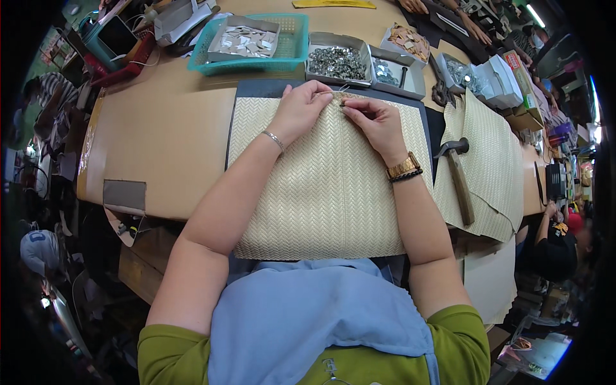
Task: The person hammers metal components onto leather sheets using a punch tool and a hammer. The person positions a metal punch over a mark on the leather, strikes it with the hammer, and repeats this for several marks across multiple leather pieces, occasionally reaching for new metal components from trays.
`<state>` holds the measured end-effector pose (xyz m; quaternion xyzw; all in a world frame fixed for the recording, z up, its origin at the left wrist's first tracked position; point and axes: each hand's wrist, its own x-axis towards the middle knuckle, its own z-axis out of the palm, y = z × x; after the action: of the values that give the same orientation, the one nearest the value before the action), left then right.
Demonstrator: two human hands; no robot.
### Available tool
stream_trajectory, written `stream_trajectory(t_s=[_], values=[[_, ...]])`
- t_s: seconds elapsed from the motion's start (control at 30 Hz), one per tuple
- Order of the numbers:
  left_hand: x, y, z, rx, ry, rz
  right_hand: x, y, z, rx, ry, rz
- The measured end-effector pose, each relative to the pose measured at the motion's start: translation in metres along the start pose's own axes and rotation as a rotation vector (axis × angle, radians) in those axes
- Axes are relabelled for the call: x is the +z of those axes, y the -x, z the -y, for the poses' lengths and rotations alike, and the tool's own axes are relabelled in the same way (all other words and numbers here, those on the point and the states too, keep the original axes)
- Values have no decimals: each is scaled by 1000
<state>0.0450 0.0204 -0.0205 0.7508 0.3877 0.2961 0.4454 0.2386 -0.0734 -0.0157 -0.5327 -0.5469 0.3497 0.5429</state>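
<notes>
A cream herringbone-woven sheet (308,192) lies on a dark board (256,88) in front of me. At the sheet's top edge, my left hand (299,110) has its fingertips closed on a thin strand, perhaps thread or wire. Just to its right, my right hand (375,125) pinches a small dark metal piece (342,105) at the sheet, near a vertical line down its middle. A hammer (467,186) with a wooden handle lies to the right on more woven sheets (494,167).
Behind the board stand a teal basket (197,61) with a box of pale pieces, and boxes (340,78) of metal fittings. A grey pad (124,194) lies at the left. A co-worker's hands (475,29) are at the back right; other people are at both sides.
</notes>
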Motion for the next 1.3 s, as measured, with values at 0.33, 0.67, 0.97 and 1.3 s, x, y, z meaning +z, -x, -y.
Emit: stream_trajectory(t_s=[0.33, 0.67, 0.97, 1.3], values=[[0, 4, -6, -5, -47, 5, 17, 5, 13, -301, 413, -41], [-3, 21, -23, 264, -310, -67, 13, -4, 23, -465, 569, -191], [-6, 23, -34, 672, -524, -215, -1, -4, 12, -100, 148, -53], [-18, 28, -38, 635, -479, -166, -13, 8, 35, -448, 518, -4]])
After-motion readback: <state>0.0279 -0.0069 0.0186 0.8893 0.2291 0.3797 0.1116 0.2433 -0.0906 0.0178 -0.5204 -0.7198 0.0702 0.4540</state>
